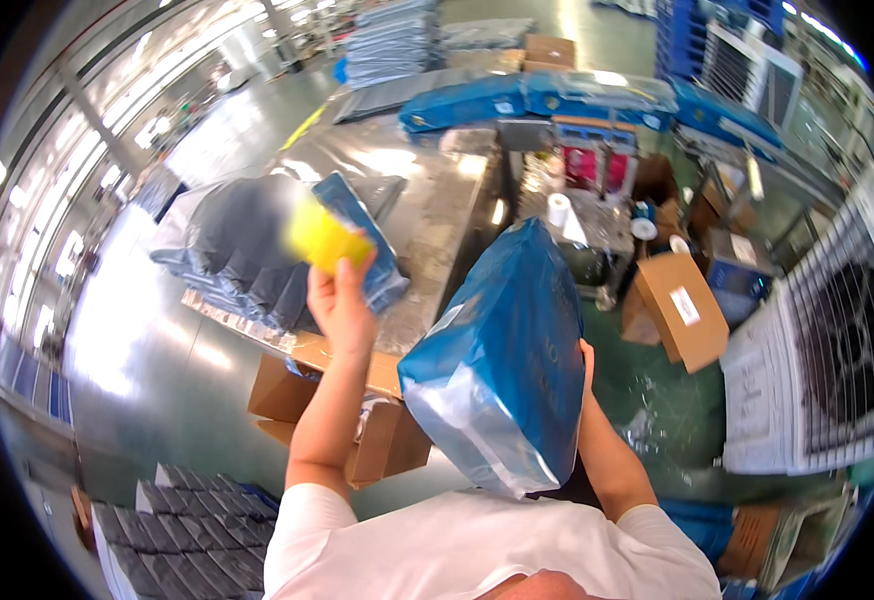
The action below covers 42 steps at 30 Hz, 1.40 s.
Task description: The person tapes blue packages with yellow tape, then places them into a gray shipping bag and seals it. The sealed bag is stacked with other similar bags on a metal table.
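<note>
Raised at the left of the middle, my left hand [342,295] pinches a bright yellow object [327,238]. Motion blurs its far end, so its kind cannot be told. A large blue plastic-wrapped package [517,350] stands tilted against my front, its near end wrapped in whitish clear film. My right hand [587,368] grips its right side, most of the fingers hidden behind it. Beyond the yellow object, a flat blue packet [362,235] leans against a pile of dark grey wrapped packages [232,245] on the table's left side.
The film-covered table [437,195] extends ahead. Below its near edge sits an open cardboard box [392,445]. Long blue wrapped packages [547,95] lie across the back. At right are a brown carton [682,310] and a white fan unit [817,350]. Grey bundles [182,530] are stacked at lower left.
</note>
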Motion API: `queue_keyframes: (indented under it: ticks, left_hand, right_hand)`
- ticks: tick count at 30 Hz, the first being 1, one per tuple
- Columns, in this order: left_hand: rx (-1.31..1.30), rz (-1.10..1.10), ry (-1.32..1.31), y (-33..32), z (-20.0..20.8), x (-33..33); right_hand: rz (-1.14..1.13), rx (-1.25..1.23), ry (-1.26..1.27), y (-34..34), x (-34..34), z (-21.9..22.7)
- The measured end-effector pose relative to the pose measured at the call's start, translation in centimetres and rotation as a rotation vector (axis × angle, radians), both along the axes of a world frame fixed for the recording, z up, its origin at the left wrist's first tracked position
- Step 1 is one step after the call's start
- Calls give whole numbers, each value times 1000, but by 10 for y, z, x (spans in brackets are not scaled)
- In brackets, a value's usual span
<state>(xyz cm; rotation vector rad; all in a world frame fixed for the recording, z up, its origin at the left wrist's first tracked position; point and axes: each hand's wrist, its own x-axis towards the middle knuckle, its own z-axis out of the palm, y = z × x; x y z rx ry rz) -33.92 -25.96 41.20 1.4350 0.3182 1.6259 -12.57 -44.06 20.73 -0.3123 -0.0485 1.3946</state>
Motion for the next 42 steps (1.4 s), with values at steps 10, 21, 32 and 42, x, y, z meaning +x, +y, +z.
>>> queue_keyframes:
  ticks: [10, 21, 32, 42]
  left_hand:
    - [-95, 645, 21, 63, 13, -130]
    - [-281, 816, 196, 36, -42, -98]
    - [-351, 385, 144, 190, -62, -4]
    - [-382, 363, 606, 292, -67, 74]
  right_hand:
    - [452, 33, -242, 300, 47, 72]
    - [155, 84, -1612, 619, -98, 39]
    - [427, 394, -990, 534, -46, 52]
    - [731, 486, -770, 525, 31, 114]
